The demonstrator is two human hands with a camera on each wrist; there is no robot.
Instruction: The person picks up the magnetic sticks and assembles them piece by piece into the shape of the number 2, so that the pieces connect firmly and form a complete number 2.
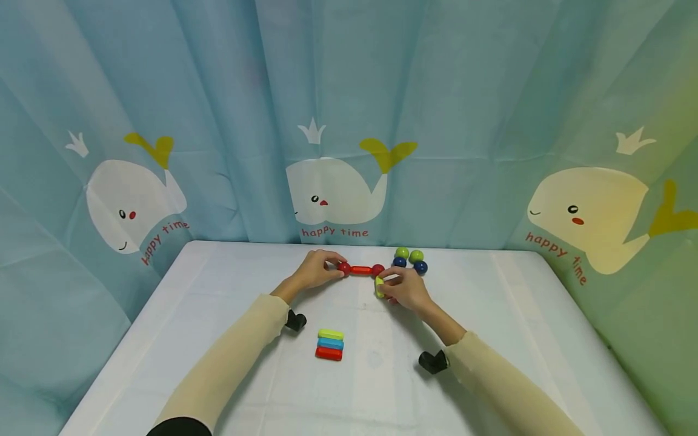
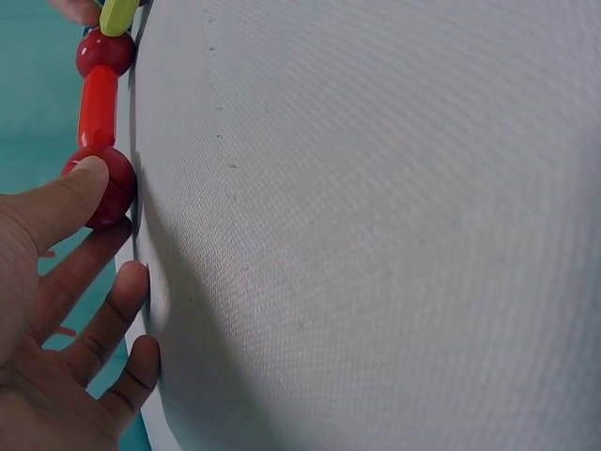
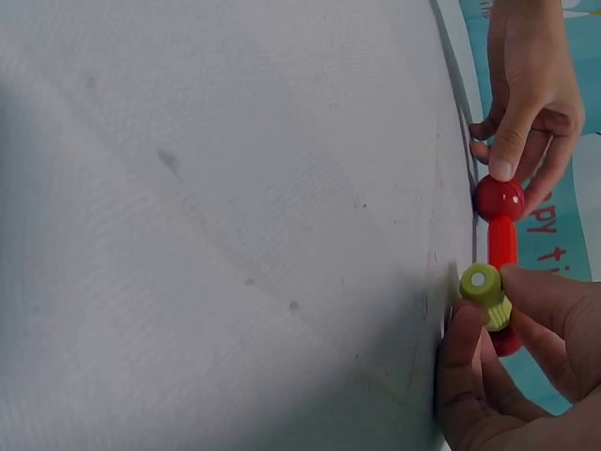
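My left hand [image 1: 316,269] pinches a red ball [image 2: 115,193] between thumb and fingers at the left end of a joined row. A red rod [image 1: 361,270] links that ball to a second red ball [image 1: 378,270] on the right. My right hand [image 1: 406,287] pinches a yellow-green rod [image 3: 485,293] with a pale round spot on its end. This rod meets the second red ball and points toward the near side of the table. In the right wrist view, it partly covers that ball.
Behind my right hand sit two green balls [image 1: 402,253] and two dark blue balls [image 1: 420,267]. Nearer to me, a yellow-green rod [image 1: 331,334], a blue rod [image 1: 330,344] and a red rod [image 1: 329,353] lie side by side on the white table [image 1: 245,375]. A whale-print curtain [image 1: 463,121] hangs behind.
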